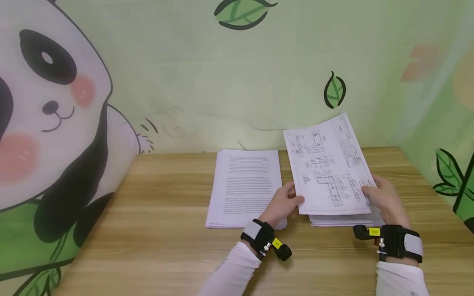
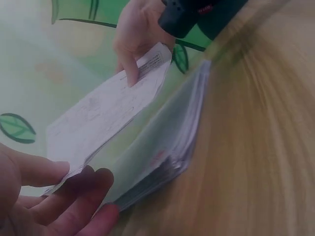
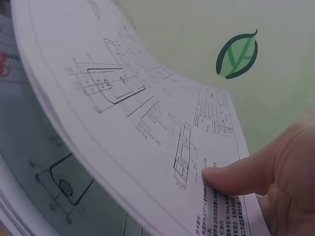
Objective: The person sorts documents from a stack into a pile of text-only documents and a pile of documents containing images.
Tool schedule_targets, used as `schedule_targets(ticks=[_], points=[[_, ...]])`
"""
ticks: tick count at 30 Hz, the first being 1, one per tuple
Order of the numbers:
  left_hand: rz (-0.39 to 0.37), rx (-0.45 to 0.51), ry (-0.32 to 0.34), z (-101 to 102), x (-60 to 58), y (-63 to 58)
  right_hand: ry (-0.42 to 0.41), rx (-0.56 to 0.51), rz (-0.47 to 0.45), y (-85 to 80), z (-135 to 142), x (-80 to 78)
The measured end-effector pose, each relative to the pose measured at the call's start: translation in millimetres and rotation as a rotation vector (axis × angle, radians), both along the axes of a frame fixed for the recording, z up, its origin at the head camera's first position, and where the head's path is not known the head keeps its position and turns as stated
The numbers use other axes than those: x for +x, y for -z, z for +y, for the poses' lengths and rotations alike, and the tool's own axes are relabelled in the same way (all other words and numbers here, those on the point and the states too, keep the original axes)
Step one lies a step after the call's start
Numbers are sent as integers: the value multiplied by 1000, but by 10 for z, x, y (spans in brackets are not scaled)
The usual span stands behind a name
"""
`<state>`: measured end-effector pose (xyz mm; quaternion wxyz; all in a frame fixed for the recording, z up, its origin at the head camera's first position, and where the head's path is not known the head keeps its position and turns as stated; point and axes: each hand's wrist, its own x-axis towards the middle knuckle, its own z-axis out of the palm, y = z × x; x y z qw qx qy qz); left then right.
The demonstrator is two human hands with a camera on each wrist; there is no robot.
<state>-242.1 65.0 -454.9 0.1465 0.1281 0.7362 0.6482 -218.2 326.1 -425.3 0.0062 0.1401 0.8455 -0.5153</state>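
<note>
A sheet of technical drawings (image 1: 326,164) is held up, tilted, between both hands. My left hand (image 1: 283,203) pinches its lower left edge; in the left wrist view the thumb (image 2: 47,169) lies on top, with the fingers beneath. At the lower right edge, my right hand (image 1: 389,199) grips it, thumb (image 3: 231,181) pressed on the printed text. The paper bows in the right wrist view. Below it lies a stack of papers (image 1: 344,220), mostly covered in the head view; another drawing and a red mark show on it from the wrists.
Left of the drawings, a neat stack of text pages (image 1: 244,189) lies on the wooden table (image 1: 166,246). A pale green backdrop (image 1: 177,94) with a panda and leaves stands behind the table. Both wrists wear black straps with small cameras (image 1: 283,251).
</note>
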Motion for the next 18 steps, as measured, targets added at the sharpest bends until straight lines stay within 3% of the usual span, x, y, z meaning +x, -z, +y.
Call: schedule_targets(ticks=[7, 18], points=[[13, -88, -25, 111, 15, 102, -6, 50, -2, 77, 95, 48], [17, -171, -32, 84, 15, 98, 41, 153, -65, 146, 80, 43]])
